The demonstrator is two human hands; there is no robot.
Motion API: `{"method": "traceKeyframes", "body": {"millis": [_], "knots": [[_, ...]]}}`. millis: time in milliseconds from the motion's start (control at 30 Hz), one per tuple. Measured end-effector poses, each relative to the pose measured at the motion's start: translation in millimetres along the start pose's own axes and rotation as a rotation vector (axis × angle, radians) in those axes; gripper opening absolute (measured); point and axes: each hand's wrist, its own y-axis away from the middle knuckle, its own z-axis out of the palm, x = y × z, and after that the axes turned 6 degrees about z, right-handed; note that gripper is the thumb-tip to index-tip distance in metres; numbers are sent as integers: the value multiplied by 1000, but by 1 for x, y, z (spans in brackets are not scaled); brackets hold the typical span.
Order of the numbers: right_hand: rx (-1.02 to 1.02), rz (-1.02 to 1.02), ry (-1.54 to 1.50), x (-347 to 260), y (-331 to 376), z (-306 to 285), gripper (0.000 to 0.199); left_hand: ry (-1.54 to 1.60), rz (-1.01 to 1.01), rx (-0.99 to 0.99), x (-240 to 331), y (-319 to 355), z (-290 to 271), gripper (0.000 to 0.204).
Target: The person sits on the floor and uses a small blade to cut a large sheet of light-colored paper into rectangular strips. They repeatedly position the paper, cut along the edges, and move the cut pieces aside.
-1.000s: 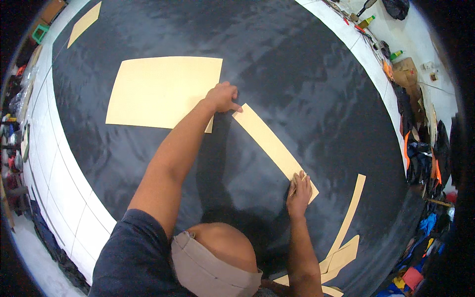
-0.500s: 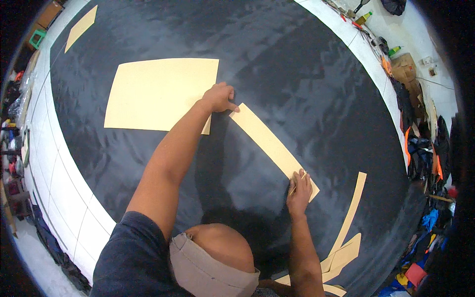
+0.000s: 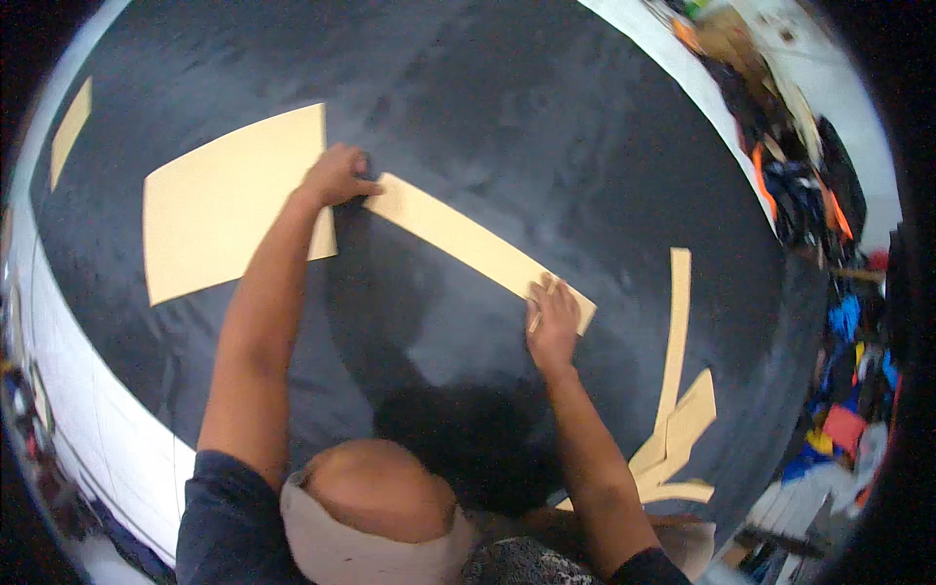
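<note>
A long pale-yellow card strip (image 3: 458,234) lies slantwise on a black sheet of material (image 3: 487,107). My left hand (image 3: 339,175) is at its upper left end, fingers curled in and thumb stretched onto the strip's corner. Beneath that wrist, the right edge of a large pale-yellow card panel (image 3: 229,200) is partly covered. My right hand (image 3: 554,322) rests over the strip's lower right end. Between its bent fingers shows a thin pale stick (image 3: 534,320), its kind too small to tell.
Several narrow card pieces (image 3: 687,424) overlap at the lower right, a straight strip (image 3: 680,292) standing out from them. A small card piece (image 3: 71,134) lies far left. Cloth, bags and clutter (image 3: 809,205) line the right side, beyond the black sheet's edge.
The view has turned and shifted, so the cards and both hands appear further left. Both hands keep their places at the strip's two ends.
</note>
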Motion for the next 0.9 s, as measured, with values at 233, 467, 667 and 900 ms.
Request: {"method": "traceKeyframes", "body": {"millis": [233,467,667,900], "knots": [[7,66,-17,-8,5,4,29,41,-14,99,-3,1,3,52],[16,82,-18,-11,4,3,32,62,-8,106,-1,4,1,53],[20,82,-18,-5,6,3,33,72,-11,85,3,-1,4,54],[-10,86,3,-8,1,2,33,36,29,49,-7,-8,0,55]]}}
